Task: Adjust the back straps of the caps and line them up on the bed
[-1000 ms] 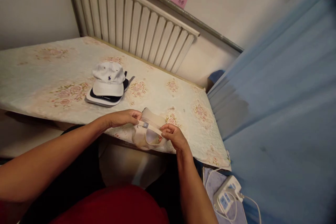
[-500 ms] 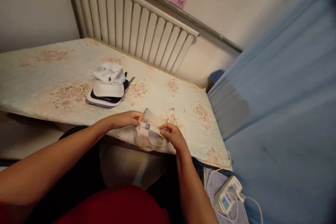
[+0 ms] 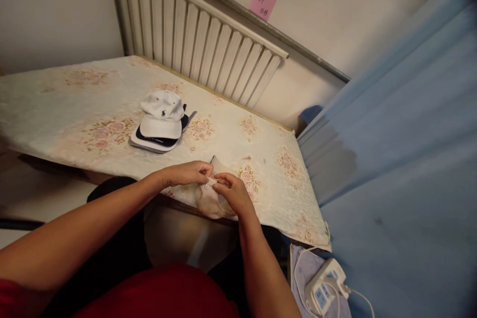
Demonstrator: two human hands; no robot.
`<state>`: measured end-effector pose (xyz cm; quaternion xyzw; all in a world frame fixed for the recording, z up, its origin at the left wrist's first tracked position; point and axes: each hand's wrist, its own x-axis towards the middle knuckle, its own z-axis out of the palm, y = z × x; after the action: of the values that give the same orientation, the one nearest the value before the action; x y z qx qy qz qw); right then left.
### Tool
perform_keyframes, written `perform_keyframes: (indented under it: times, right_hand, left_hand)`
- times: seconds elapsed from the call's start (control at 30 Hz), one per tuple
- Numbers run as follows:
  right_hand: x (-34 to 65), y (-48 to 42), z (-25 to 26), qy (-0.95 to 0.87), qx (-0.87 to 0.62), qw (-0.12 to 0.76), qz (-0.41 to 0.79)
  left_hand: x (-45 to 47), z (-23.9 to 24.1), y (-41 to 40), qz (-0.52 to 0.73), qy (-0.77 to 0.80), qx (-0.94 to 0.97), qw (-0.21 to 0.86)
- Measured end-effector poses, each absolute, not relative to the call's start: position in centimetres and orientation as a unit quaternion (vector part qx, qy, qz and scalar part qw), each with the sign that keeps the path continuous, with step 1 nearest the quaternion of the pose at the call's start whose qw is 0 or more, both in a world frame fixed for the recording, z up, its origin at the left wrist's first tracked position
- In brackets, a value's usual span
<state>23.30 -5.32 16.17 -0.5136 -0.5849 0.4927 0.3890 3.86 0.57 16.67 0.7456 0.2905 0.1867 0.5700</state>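
The left hand [image 3: 196, 173] and right hand [image 3: 235, 193], pinched closed, grip a beige cap [image 3: 209, 203] at the near edge of a floral-covered surface [image 3: 223, 139] bearing stacked caps [image 3: 161, 128], with a ribbed radiator [image 3: 203, 35] behind and a blue curtain [image 3: 402, 174] at right.

The cap [image 3: 209, 204] at the fingers [image 3: 224, 178] is beige. Left of them, a white cap [image 3: 161, 127] with a small navy emblem [image 3: 163, 113] tops a black cap [image 3: 168, 142]. Under them, the pale cloth [image 3: 227, 144] carries pink flowers with green leaves; beyond stands a cream radiator [image 3: 203, 39], rightward a blue curtain [image 3: 395, 189].
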Motion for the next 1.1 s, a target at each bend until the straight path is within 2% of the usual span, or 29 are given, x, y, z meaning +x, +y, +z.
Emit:
perform_keyframes:
  times: [0.1,0.37,1.1]
  right_hand:
    - [23.4,-4.9,16.1,-0.535,-0.481,0.388,0.575]
    - [23.2,-4.6,15.7,-0.465,-0.449,0.429,0.630]
    - [22.8,-4.8,15.3,-0.450,-0.444,0.452,0.629]
  left_hand:
    - [3.9,16.4,0.6,0.188,0.282,0.744,0.576]
    - [3.9,16.2,0.6,0.191,0.275,0.759,0.559]
    - [4.1,17.3,0.2,0.169,0.274,0.768,0.554]
